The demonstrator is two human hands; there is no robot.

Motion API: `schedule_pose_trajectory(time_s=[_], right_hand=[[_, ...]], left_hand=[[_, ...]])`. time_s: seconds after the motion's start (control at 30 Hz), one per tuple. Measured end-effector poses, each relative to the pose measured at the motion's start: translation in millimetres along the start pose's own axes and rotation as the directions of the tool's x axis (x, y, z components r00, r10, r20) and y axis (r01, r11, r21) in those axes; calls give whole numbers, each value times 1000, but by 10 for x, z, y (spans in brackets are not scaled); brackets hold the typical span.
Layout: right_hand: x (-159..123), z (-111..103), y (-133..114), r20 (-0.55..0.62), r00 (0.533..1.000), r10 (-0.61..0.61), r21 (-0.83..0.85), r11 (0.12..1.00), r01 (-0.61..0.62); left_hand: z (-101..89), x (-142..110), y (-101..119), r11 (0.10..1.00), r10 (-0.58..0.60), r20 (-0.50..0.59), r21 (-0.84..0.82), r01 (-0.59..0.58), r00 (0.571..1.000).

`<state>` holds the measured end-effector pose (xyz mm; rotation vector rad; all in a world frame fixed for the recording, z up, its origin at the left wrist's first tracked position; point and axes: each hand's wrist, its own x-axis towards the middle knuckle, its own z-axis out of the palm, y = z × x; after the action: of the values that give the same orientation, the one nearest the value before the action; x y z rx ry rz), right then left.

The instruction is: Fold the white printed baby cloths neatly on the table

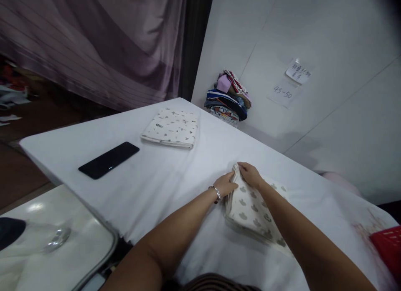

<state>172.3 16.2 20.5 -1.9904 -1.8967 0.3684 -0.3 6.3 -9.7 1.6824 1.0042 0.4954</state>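
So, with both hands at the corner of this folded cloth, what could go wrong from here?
1. The folded cloth is pinched only at its far corner by the left hand and right hand, so its layers might slip apart.
2. The right forearm lies over the cloth and may drag it.
3. The black phone lies near the table edge; tugging the sheet could shift it.

A cream, folded cotton cloth printed with small grey shapes (252, 209) lies flat on the white-covered table, right of centre in the lower half of the frame. It is a neat rectangular stack of several layers, its long side running diagonally toward the lower right, its upper-left corner pinched by both hands.
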Motion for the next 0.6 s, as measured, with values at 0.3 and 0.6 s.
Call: schedule_pose_trajectory(time_s=[0.3, 0.6], right_hand=[[89, 102, 87, 30, 995, -92, -177, 979, 96], [-95, 159, -21, -43, 991, -123, -288, 952, 106]], left_hand=[[-23, 11, 3, 1000, 5, 18, -9, -5, 1000], [2, 47, -16, 999, 12, 3, 37, -12, 1000]])
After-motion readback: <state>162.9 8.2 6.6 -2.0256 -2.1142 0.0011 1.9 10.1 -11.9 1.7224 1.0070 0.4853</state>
